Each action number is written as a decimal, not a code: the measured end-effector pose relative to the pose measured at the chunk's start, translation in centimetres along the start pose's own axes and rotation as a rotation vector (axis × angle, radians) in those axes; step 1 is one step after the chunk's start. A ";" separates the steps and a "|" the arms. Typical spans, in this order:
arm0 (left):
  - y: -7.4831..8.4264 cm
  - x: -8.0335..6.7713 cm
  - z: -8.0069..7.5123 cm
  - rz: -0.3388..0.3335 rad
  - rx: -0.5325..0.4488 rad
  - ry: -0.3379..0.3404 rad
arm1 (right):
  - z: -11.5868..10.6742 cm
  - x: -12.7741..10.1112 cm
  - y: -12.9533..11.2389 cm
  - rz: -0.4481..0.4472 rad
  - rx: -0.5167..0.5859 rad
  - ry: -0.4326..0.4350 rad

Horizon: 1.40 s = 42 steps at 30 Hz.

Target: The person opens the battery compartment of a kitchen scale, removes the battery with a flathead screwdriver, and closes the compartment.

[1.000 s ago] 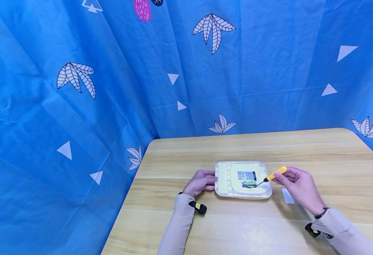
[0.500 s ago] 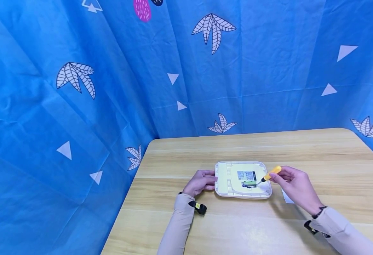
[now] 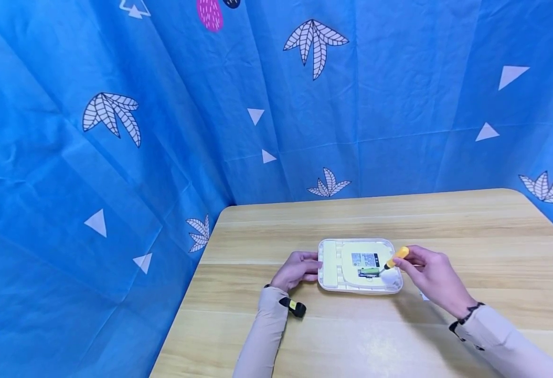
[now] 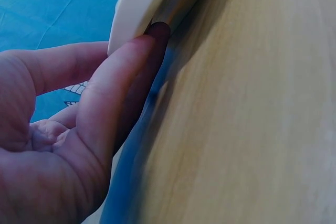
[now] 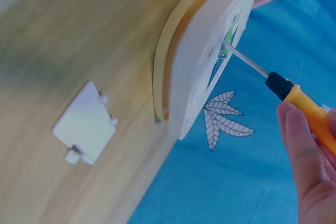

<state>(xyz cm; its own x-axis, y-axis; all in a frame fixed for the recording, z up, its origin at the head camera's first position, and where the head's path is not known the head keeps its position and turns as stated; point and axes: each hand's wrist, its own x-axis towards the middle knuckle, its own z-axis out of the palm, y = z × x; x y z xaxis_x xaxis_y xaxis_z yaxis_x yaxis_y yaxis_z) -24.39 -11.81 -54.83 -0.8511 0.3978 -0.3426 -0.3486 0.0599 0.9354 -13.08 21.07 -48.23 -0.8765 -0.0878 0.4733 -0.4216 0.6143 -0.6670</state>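
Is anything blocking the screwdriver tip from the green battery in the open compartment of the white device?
Nothing visible does. The right hand holds the yellow screwdriver, and its shaft runs straight into the open compartment at the green battery. The battery cover lies apart on the table. The left hand steadies the device's far edge.

A cream-white device (image 3: 338,265) lies on the pale wood-grain table (image 3: 305,336), a yellow-handled, black-collared screwdriver (image 3: 396,257) over it, before a blue backdrop (image 3: 116,131) patterned with white leaves and triangles.

Right of the right grip (image 3: 429,275) a small white cover (image 5: 85,124) lies on the counter (image 3: 399,215); beyond it, bare wood.
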 end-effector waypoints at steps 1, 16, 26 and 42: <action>0.0 0.0 0.0 -0.003 0.001 0.000 | 0.0 0.0 -0.1 -0.012 -0.005 -0.002; 0.1 0.1 0.1 0.000 0.011 0.011 | 0.1 0.3 -0.3 -0.003 0.034 -0.015; 0.2 0.2 0.3 -0.001 -0.006 0.005 | -0.3 -0.8 3.7 0.262 0.461 0.037; 0.1 0.5 0.0 0.001 -0.004 -0.001 | 0.1 -2.2 5.7 0.490 1.029 0.122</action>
<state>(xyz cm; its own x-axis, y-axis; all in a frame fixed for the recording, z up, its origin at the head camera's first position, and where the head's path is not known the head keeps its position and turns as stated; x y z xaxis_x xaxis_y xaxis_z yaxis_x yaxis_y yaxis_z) -24.85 -11.62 -54.95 -0.8512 0.3985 -0.3416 -0.3491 0.0563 0.9354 -13.56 24.69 -53.19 -0.9943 0.0949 0.0483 -0.0808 -0.3764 -0.9229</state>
